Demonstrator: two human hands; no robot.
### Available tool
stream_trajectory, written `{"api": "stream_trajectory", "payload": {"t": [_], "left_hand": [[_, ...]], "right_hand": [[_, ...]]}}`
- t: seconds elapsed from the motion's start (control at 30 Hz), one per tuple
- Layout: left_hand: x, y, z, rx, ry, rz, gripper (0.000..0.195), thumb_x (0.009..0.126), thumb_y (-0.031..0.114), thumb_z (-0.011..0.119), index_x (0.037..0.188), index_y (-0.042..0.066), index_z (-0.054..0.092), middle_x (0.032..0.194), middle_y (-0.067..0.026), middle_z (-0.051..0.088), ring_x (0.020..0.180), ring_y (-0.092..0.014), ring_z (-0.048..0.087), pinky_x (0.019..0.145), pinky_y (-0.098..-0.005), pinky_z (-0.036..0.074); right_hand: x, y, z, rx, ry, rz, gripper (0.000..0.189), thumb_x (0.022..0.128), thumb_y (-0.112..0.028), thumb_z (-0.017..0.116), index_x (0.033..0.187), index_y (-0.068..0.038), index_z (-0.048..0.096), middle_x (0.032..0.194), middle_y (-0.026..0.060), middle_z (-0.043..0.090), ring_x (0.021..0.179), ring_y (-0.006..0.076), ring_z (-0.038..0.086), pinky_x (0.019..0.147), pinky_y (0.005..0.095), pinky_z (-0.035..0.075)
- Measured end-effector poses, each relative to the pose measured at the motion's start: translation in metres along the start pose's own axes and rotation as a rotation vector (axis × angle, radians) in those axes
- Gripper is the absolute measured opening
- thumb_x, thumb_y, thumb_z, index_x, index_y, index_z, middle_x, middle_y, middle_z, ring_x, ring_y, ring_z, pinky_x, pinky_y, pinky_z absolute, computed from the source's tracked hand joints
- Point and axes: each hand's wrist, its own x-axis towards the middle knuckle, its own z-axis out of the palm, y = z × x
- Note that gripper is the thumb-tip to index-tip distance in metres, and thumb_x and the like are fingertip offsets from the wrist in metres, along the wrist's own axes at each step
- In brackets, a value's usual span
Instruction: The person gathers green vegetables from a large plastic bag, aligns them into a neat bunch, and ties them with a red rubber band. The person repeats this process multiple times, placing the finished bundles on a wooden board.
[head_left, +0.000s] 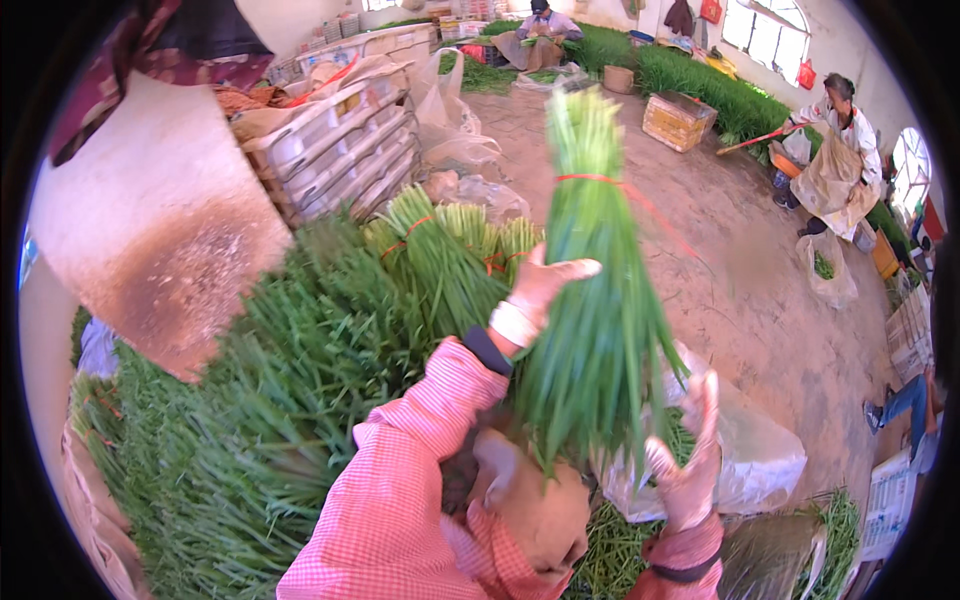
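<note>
My left hand (541, 289), in a pale glove, grips a large bundle of garlic chives (592, 247) from its left side. The pale stalk ends point up, and the green leaves fan out downward. An orange-red tie (589, 178) rings the bundle near the stalks, with a loose tail trailing to the right. To the lower right, my right hand (690, 457), also gloved, is held with fingers apart beside the leaf tips, holding nothing. Behind my left hand, several tied bundles (439, 247) lean together on a broad heap of chives (300, 337).
Stacked plastic crates (337, 142) stand at the upper left beside a stained pale panel (180, 247). A clear plastic sheet (757, 457) lies at my right. One person (840, 157) holds a long red-handled tool; another (544, 30) sits at the back. A foam box (679, 121) rests on the floor.
</note>
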Motion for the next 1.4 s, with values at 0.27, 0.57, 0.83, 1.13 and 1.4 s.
{"api": "stream_trajectory", "payload": {"t": [0.27,0.57,0.83,1.13,1.4], "left_hand": [[0.007,-0.186,-0.165,0.799,0.612,-0.403,0.083,0.073,0.014,0.072,0.139,-0.005,0.025,0.135,-0.0237,0.041,0.124,-0.031,0.041,0.102,-0.0373,0.034],[-0.125,-0.081,0.118,0.438,-0.563,-0.004,0.037,0.089,0.022,0.056,0.118,0.0,0.055,0.107,-0.011,0.062,0.102,-0.018,0.056,0.094,-0.0318,0.04],[-0.372,0.083,0.356,0.409,-2.183,0.767,0.032,0.083,0.021,0.059,0.107,0.001,0.062,0.095,-0.012,0.064,0.089,-0.021,0.06,0.085,-0.0344,0.045],[-0.501,0.117,0.345,0.373,-2.486,1.278,0.031,0.079,0.017,0.062,0.106,0.002,0.063,0.088,-0.0116,0.064,0.081,-0.023,0.06,0.079,-0.035,0.046],[-0.529,0.123,0.345,0.534,-2.505,1.43,0.032,0.075,0.014,0.064,0.105,0.003,0.064,0.083,-0.0112,0.064,0.074,-0.024,0.06,0.074,-0.0355,0.047]], "right_hand": [[-0.076,0.1,0.018,-0.24,-0.309,0.052,0.071,0.075,-0.018,0.071,0.135,-0.004,0.037,0.131,0.0187,0.047,0.121,0.0346,0.046,0.099,0.0392,0.038],[-0.267,0.058,-0.008,-0.393,-0.256,0.653,0.061,0.077,-0.025,0.064,0.131,-0.007,0.043,0.125,0.0161,0.052,0.114,0.0312,0.051,0.095,0.041,0.041],[-0.41,-0.018,-0.027,-0.365,0.368,0.711,0.042,0.083,-0.018,0.059,0.122,-0.004,0.052,0.109,0.015,0.06,0.098,0.0309,0.058,0.082,0.0385,0.047],[-0.649,-0.138,0.094,-0.285,1.73,1.295,0.02,0.089,-0.012,0.058,0.106,-0.002,0.063,0.097,0.0103,0.066,0.09,0.0159,0.062,0.081,0.0274,0.048],[-0.818,-0.092,0.246,0.044,2.284,1.355,0.019,0.092,-0.009,0.052,0.107,-0.002,0.061,0.088,0.005,0.064,0.069,0.0092,0.055,0.06,0.0207,0.043]]}}
